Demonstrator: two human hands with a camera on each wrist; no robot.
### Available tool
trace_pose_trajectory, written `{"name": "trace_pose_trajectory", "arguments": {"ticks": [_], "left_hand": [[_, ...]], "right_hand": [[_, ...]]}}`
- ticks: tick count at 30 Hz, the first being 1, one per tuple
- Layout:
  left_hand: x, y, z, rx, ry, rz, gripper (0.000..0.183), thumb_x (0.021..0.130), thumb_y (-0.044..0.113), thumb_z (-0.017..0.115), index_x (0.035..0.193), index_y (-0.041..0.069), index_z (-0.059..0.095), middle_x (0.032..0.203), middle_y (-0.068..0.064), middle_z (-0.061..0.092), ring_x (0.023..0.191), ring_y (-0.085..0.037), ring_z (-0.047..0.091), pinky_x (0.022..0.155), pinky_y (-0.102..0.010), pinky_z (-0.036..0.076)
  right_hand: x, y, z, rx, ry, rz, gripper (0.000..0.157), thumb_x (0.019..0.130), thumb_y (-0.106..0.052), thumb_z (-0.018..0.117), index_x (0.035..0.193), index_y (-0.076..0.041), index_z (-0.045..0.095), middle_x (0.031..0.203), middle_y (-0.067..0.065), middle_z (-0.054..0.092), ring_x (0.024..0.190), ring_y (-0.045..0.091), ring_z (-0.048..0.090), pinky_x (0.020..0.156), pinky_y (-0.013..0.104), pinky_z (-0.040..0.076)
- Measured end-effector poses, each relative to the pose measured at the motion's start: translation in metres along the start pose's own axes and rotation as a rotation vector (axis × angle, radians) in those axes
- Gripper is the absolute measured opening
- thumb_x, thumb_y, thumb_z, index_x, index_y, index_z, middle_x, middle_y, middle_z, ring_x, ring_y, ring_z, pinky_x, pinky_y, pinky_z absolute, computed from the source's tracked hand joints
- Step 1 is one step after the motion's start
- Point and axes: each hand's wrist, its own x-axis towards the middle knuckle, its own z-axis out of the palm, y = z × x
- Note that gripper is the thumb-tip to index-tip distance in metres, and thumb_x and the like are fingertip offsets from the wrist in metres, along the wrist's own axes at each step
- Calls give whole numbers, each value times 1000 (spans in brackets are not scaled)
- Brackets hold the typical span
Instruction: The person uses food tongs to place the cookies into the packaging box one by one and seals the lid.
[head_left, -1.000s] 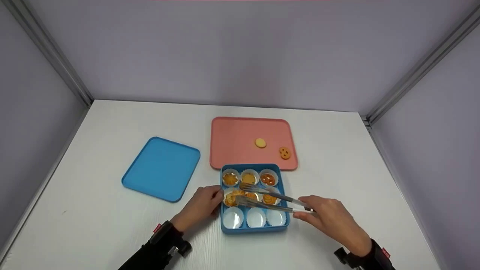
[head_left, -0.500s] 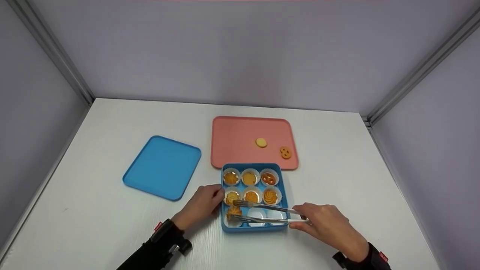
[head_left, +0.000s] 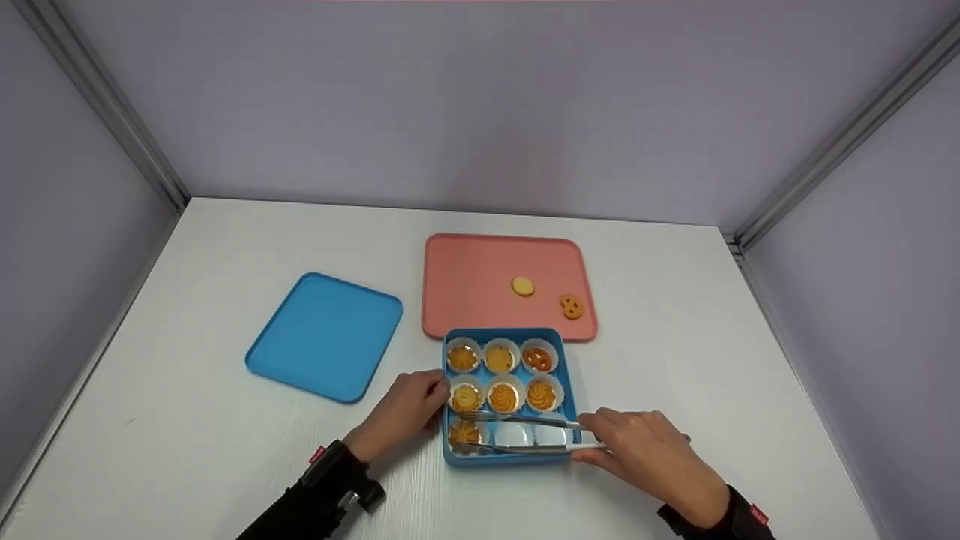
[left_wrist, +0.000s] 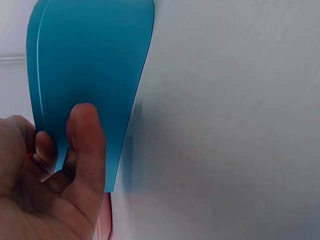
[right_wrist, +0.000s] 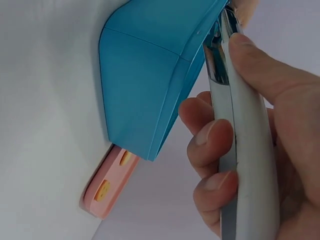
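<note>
The right hand gripped a pair of tongs, thumb along one white handle and curled fingers against the other, just off the right side of the blue box. The metal arms stood moderately apart and reached in over the box's near row, their tips on either side of a brown cookie in the near left cup; whether they pressed on it I could not tell. The left hand held the box at its left wall, thumb flat on the outside, fingers curled at the rim.

Inside the box, the middle row held three swirled cookies, and the far row held two golden cookies and, at right, a glossy reddish-brown one. The tongs' arms crossed the near row's other two white cups, hiding parts of them.

Just beyond the box's far side lay a pink tray, its near edge partly hidden by the box; touching or not, I could not tell. On it, a pale round cookie and, nearer its right end, a pretzel-shaped cookie lay apart. Left of the box, past the left hand, a flat blue tray lay slightly turned on the white table.
</note>
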Motion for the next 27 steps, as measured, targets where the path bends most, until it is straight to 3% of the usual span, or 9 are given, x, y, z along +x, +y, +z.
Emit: {"name": "trace_pose_trajectory", "arguments": {"ticks": [9, 17, 21, 27], "left_hand": [[0, 0, 0, -4, -12, -20, 27, 101, 13, 45, 77, 12, 56, 60, -2, 56, 49, -18, 57, 47, -30, 48], [1, 1, -1, 11, -14, -15, 27, 101, 15, 45, 76, 12, 56, 60, -2, 56, 49, -19, 58, 47, -29, 47], [1, 0, 0, 15, -10, 0, 28, 101, 13, 45, 75, 11, 55, 59, -2, 56, 49, -19, 58, 47, -29, 47], [1, 1, -1, 44, -13, -12, 28, 102, 17, 45, 77, 12, 56, 59, 0, 55, 51, -16, 56, 49, -28, 46]], "right_hand": [[2, -6, -4, -71, 7, -4, 56, 87, -64, 51, 111, -16, 68, 85, -5, 69, 64, 5, 62, 58, 24, 52], [0, 0, -6, 3, 8, 23, 54, 86, -63, 55, 111, -17, 68, 80, -8, 65, 59, 0, 54, 54, 21, 48], [-3, 9, -4, 73, 82, 35, 48, 84, -57, 64, 112, -18, 68, 76, -13, 62, 55, -3, 44, 50, 18, 42], [-6, 27, -1, 166, 272, 49, 42, 82, -49, 71, 112, -20, 69, 78, -16, 60, 55, -4, 42, 47, 17, 39]]}}
